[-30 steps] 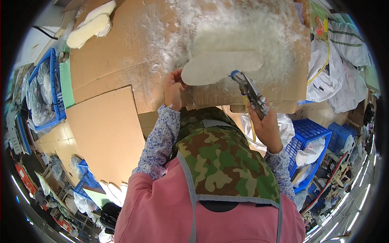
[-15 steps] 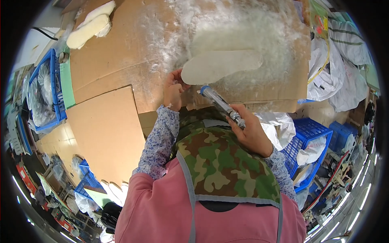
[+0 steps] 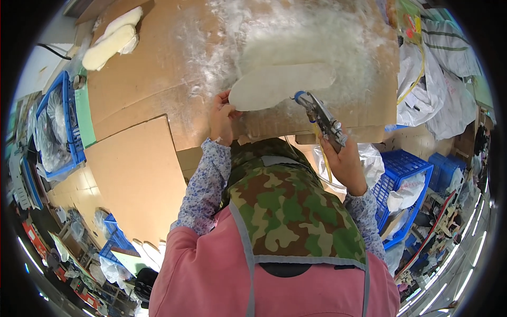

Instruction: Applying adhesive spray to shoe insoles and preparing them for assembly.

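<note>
A white insole (image 3: 280,85) lies flat on cardboard coated with pale, fibrous residue. My left hand (image 3: 223,119) pinches the insole's left end between thumb and fingers. In my right hand (image 3: 346,166) is a metal spray gun (image 3: 323,116) with a blue nozzle ring, gripped at its rear and slanting up and left. Its nozzle sits just below the insole's right half, apart from it. A thin yellow hose (image 3: 328,165) hangs beside my right hand.
Cream insoles (image 3: 109,47) are piled at the far left of the cardboard sheet (image 3: 142,79). Another cardboard piece (image 3: 132,174) lies nearer on the left. Blue crates stand left (image 3: 79,142) and right (image 3: 404,161). White plastic bags (image 3: 422,95) hang at the far right.
The spray gun has moved right along the insole's near edge and now points more steeply away from me. My left hand keeps its pinch on the insole's left end.
</note>
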Demonstrator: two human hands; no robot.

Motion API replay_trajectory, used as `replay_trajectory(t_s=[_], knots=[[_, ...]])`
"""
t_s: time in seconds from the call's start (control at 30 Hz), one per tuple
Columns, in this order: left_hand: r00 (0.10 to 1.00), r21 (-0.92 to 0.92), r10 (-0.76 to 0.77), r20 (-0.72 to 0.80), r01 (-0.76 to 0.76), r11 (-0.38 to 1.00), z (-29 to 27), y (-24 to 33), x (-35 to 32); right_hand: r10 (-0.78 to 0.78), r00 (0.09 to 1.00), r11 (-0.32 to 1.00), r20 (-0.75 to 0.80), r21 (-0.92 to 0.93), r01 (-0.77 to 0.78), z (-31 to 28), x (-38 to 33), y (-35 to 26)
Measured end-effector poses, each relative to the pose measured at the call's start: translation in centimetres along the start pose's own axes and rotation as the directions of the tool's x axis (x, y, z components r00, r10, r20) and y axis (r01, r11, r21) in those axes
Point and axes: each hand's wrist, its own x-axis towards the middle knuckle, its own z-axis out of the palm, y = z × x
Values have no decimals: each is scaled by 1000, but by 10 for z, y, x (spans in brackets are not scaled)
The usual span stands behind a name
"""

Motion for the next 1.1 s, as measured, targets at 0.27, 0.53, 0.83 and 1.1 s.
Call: replay_trajectory(t_s=[0.27,0.53,0.83,1.1], knots=[[1000,-52,4,9,-3,999,-3,-8,3,59,998,998,-38,-9,-59,-14,5,9],[1000,7,7,9,-7,1000,2,1,-2,121,990,993,-76,12,-120,-19,1,20],[1000,27,6,22,-7,1000,1,-1,1,21,985,998,172,51,-30,17,-2,-10],[997,33,80,19,-81,996,7,0,1,95,995,994,42,-57,-93,-9,-1,4]])
